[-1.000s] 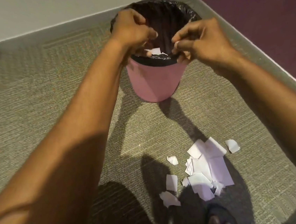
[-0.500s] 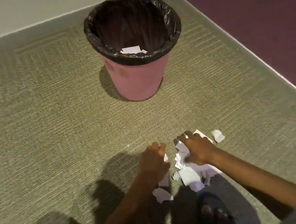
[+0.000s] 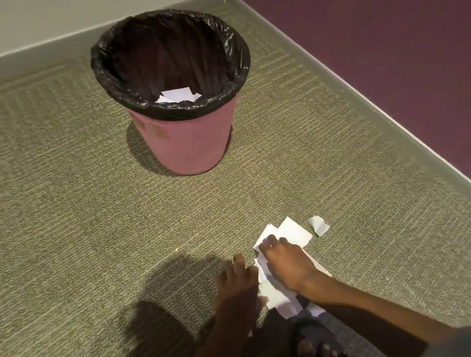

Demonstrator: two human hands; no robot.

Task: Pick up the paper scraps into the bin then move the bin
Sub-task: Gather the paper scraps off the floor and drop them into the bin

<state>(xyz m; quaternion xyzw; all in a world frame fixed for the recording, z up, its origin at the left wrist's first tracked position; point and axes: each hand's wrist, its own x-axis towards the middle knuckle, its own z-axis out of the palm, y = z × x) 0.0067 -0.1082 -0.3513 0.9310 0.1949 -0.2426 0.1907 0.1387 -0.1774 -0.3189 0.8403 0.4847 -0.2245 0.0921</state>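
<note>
Lined pink bin [image 3: 193,145] holding white scraps [image 3: 177,95], right hand [image 3: 288,264] gripping floor scraps [image 3: 293,231], left hand [image 3: 236,278] grip unclear

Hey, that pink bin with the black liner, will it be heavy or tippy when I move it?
Probably light: the pink bin shows only a few paper scraps inside. It may tip if pushed high, since it narrows toward its base. The black liner looks loose and crinkled over the rim, so gripping it alone could slip.
</note>
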